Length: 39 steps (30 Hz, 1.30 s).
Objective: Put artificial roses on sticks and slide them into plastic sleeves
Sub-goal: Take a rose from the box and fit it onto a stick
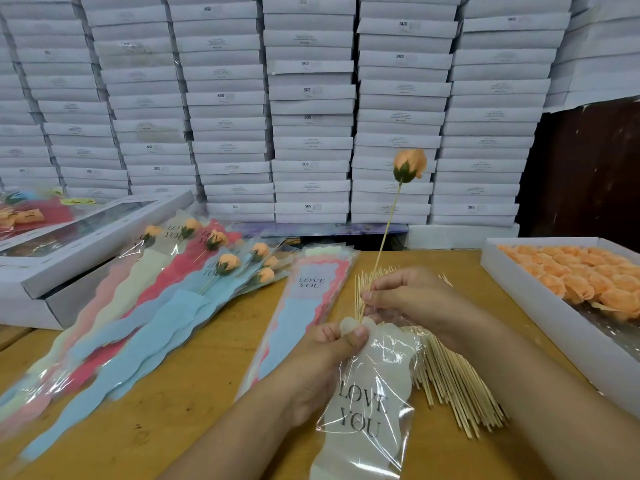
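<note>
An orange artificial rose [409, 167] stands high on a thin wooden stick [384, 237]. My right hand [412, 299] pinches the stick near its lower end. The stick's tip sits at the mouth of a clear plastic sleeve [367, 403] printed LOVE YOU. My left hand [329, 355] pinches the sleeve's top edge between thumb and fingers. The sleeve hangs toward me over the table.
Loose sticks [453, 379] lie in a pile under my right forearm. A white box of orange rose heads [581, 275] stands at the right. Empty sleeves [304, 299] lie in a stack at centre. Finished sleeved roses [173, 292] fan out left. White boxes [311, 109] are stacked behind.
</note>
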Available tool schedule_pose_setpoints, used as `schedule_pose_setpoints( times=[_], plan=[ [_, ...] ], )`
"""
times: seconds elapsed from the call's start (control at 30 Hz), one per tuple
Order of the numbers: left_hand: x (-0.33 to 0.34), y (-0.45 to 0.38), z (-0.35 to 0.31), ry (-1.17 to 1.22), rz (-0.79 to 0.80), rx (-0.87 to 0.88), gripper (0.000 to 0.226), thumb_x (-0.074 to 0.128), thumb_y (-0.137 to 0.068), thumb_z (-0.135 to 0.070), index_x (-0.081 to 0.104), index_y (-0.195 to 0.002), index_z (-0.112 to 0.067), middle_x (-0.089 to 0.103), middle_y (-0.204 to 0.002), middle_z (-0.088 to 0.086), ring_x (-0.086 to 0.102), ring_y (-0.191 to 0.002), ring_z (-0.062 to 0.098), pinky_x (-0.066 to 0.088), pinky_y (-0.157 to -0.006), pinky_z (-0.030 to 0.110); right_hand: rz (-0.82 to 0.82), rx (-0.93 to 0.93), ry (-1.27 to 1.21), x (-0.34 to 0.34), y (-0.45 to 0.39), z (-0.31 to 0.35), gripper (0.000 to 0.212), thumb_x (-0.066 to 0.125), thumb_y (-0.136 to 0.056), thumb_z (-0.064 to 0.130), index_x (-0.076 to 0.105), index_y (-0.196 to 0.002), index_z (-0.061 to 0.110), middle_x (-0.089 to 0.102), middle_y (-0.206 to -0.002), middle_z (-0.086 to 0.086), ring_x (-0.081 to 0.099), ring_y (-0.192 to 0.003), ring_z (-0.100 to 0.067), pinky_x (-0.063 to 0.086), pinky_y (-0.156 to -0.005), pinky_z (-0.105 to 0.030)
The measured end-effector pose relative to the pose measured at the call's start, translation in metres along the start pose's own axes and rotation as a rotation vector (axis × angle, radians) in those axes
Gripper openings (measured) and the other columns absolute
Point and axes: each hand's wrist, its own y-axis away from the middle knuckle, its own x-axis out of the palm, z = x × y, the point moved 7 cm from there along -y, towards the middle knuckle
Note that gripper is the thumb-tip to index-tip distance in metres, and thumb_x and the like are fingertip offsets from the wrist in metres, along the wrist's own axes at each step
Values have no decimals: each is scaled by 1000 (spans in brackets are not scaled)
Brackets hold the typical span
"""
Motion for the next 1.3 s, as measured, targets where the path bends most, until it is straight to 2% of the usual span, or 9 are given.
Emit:
schedule_pose_setpoints(
  times=[0.2, 0.37, 0.47, 0.6, 0.73, 0.9, 1.07, 1.17, 1.3],
  plan=[
    [-4, -1, 3, -15, -37, -19, 31, 67, -91, -23, 68, -108, 3, 71, -96, 20, 69, -79, 26, 57, -77, 35, -91, -45, -85, -5, -5, 0, 16, 70, -92, 25, 73, -80, 14, 74, -73, -1, 69, -68, -12, 52, -70, -25],
    [-8, -1, 0, -23, -49, -14, 18, 68, -91, -22, 76, -92, -5, 73, -94, 20, 70, -76, 26, 58, -75, 34, -102, -53, -19, -6, -5, -3, 18, 73, -88, 19, 77, -78, 4, 73, -73, -11, 57, -61, -14, 48, -57, -20],
    [-9, -1, -1, -34, -77, -8, 18, 71, -90, -19, 75, -93, -2, 73, -96, 23, 70, -78, 29, 58, -75, 36, -68, -54, 5, 1, -4, -9, 17, 72, -86, 19, 77, -78, 5, 62, -71, -25, 51, -62, -20, 45, -61, -26],
    [-11, 1, 0, -42, -107, -4, 30, 71, -90, -17, 70, -104, 10, 69, -107, 33, 68, -88, 35, 58, -80, 41, -46, -45, -16, 7, -2, -18, 12, 70, -87, 21, 81, -84, 19, 75, -96, -10, 62, -76, -16, 47, -66, -25],
    [-10, 1, 1, -85, -94, -14, 27, 68, -92, -16, 71, -102, 9, 70, -104, 32, 69, -86, 34, 57, -80, 41, -83, -47, -91, 5, -1, -24, 12, 69, -90, 20, 79, -85, 18, 77, -96, 6, 68, -75, -9, 52, -69, -26],
    [-9, 0, 5, -117, -106, -34, 22, 68, -92, -15, 70, -100, 5, 70, -94, 26, 67, -76, 30, 56, -74, 36, -249, -82, -288, -9, 1, -21, 11, 63, -96, 16, 74, -94, 14, 77, -82, -6, 69, -63, -13, 51, -57, -20],
    [-10, 0, -2, -136, -139, -15, 14, 66, -94, -14, 64, -91, -1, 66, -85, 22, 63, -66, 27, 54, -63, 30, -161, -33, -196, -1, 7, -27, 15, 67, -92, 16, 80, -83, 15, 77, -80, -5, 70, -68, -14, 51, -60, -20],
    [-11, 1, -2, -131, -124, -18, 18, 68, -92, -15, 66, -76, -8, 68, -80, 18, 64, -62, 24, 54, -59, 28, -140, -8, -150, 1, 10, -31, 16, 68, -90, 20, 81, -82, 22, 77, -85, -5, 71, -83, -28, 53, -72, -31],
    [-7, 3, -1, -137, -91, -38, 18, 71, -89, -18, 72, -72, -13, 71, -84, 19, 67, -66, 24, 56, -63, 29, -158, -19, -204, -1, 11, -31, 16, 67, -92, 22, 79, -83, 17, 76, -82, -8, 69, -66, -16, 52, -57, -21]
  ],
)
